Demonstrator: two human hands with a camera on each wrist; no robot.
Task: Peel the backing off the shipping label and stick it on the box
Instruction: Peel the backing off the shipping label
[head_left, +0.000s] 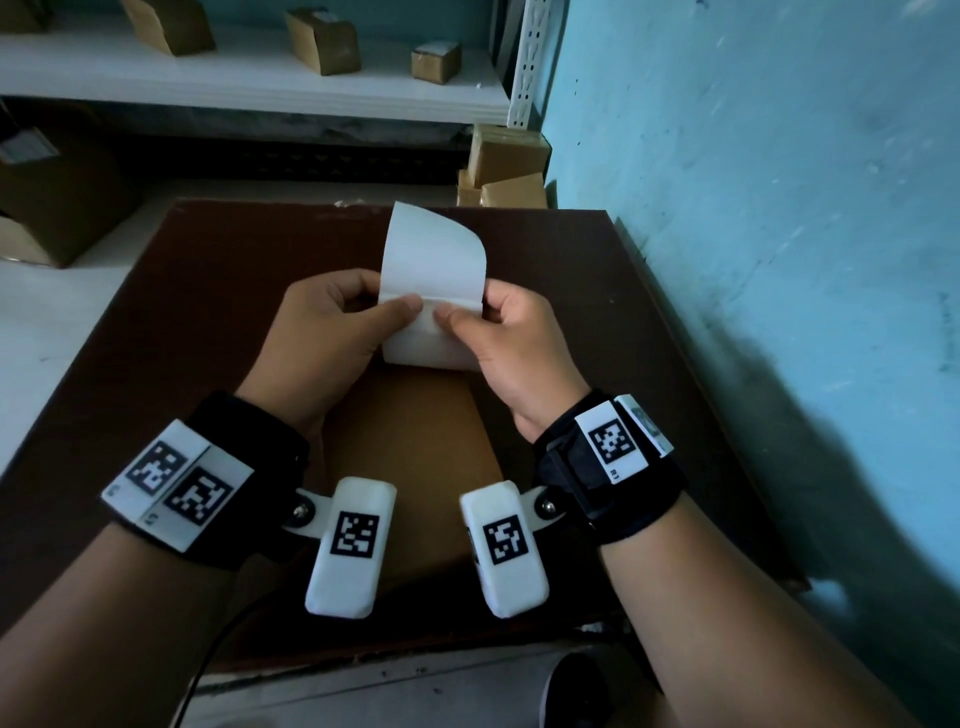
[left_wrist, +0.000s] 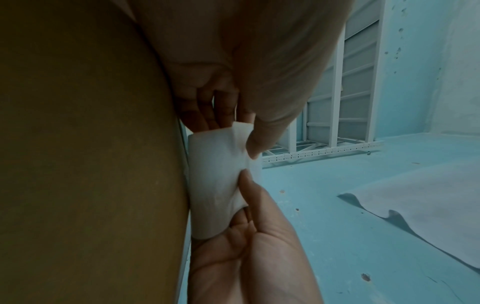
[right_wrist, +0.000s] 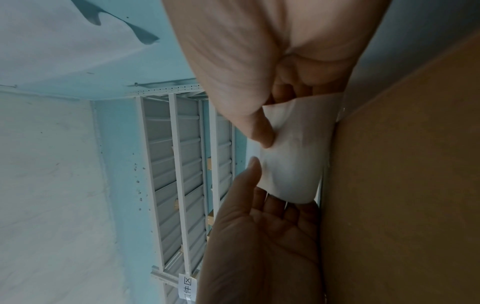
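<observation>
A white shipping label (head_left: 434, 260) is held in the air between both hands, above a flat brown cardboard box (head_left: 410, 447) that lies on the dark table (head_left: 208, 291). My left hand (head_left: 400, 307) pinches the label's left side, thumb on top and fingers behind. My right hand (head_left: 465, 318) pinches its right side the same way. The sheet creases at the thumbs; its upper part curls up and away and a shorter part hangs below. In the wrist views the label (left_wrist: 215, 174) (right_wrist: 293, 154) sits between both thumbs, beside the box (left_wrist: 91, 164) (right_wrist: 402, 185). I cannot tell label from backing.
A white shelf (head_left: 249, 78) at the back carries small cardboard boxes (head_left: 323, 41). More boxes (head_left: 506, 161) are stacked by the blue wall (head_left: 753, 208) on the right, close to the table's edge. A large box (head_left: 57, 197) stands at the left.
</observation>
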